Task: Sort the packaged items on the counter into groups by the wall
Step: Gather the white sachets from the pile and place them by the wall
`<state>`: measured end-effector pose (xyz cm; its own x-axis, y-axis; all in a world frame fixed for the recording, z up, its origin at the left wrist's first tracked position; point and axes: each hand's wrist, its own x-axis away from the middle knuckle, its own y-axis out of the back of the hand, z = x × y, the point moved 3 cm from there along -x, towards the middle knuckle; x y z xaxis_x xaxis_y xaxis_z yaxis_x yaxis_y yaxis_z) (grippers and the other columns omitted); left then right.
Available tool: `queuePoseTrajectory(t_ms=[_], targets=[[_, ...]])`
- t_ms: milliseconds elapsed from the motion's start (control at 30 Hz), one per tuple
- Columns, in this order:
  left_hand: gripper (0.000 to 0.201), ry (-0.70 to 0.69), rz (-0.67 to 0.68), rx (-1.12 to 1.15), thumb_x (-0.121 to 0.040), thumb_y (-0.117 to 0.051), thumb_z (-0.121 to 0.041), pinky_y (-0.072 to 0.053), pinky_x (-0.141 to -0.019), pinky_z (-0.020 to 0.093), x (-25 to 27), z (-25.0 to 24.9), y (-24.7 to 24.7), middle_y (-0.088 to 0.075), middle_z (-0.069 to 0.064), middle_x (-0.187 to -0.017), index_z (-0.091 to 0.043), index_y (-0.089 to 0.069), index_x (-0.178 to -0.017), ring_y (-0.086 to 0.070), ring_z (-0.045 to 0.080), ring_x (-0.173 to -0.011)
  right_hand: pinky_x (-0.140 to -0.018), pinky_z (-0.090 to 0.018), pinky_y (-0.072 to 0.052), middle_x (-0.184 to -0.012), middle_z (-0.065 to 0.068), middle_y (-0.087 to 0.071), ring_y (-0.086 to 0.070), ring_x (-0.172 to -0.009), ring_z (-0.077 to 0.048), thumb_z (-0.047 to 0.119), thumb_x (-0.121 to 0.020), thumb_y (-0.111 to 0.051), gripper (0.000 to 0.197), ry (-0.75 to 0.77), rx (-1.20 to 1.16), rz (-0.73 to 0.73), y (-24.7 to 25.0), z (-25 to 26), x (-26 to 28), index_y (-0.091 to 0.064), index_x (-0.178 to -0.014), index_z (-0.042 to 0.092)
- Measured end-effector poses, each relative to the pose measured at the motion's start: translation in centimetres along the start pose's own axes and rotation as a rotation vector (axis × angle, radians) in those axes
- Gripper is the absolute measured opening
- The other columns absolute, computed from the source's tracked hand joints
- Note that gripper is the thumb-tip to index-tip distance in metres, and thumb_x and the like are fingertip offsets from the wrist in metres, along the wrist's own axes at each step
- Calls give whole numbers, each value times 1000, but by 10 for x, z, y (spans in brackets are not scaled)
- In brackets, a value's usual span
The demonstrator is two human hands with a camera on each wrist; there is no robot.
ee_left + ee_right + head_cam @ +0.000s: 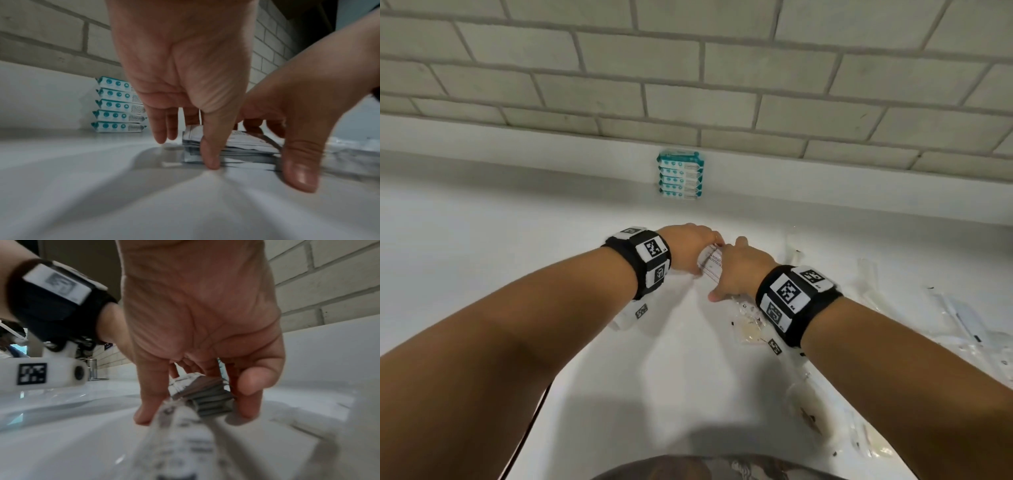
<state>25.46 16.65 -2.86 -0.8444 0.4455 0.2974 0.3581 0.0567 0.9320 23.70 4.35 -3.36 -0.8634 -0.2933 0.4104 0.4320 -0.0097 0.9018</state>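
A small stack of white printed sachets [711, 261] lies on the white counter [482, 240] between my hands. My left hand [693, 246] points down at its left end, thumb [211, 160] against the near edge and fingers behind it. My right hand [736, 270] reaches over the stack [246, 144] from the right, thumb low at the near side. In the right wrist view the stack [211, 399] sits between thumb and fingers, and a blurred sachet [185, 443] trails toward the camera. A pile of teal-and-white packets [679, 174] leans against the wall ledge behind.
Clear plastic packets [962, 325] lie scattered over the counter's right side, with more near my right wrist [750, 329] and by the front edge [808, 411]. A grey brick wall [688, 85] rises behind the ledge. A metal cylinder [92, 368] stands far left.
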Motion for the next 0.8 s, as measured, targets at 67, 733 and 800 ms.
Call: queuePoseTrajectory(t_ms=[67,733,800], targets=[[67,-29,55,-69,-74,-76,-26,-47,-94,39,-1,-1,5,-56,4,-121,-21,-48,-134,-55,23,-109,-70,-33,-53,-112,-6,-40,-61,-81,-22,41,-66,-83,72,-23,-2,-2,-1,1,0,-48,-123,14],[53,-3,-63,-107,-74,-72,-30,-50,-85,39,-47,6,14,-59,8,-110,-13,-53,-120,-59,27,-98,-67,-31,-48,-108,-7,-47,-55,-81,-24,27,-77,-69,49,57,24,-147,29,-37,-47,-52,-121,12],[54,4,-103,-127,-76,-71,-29,-51,-84,38,-60,7,21,-57,9,-113,-12,-51,-123,-59,28,-99,-73,-34,-51,-111,-7,-48,-60,-89,-26,29,-73,-72,61,34,10,-162,39,-46,-59,-48,-127,13]])
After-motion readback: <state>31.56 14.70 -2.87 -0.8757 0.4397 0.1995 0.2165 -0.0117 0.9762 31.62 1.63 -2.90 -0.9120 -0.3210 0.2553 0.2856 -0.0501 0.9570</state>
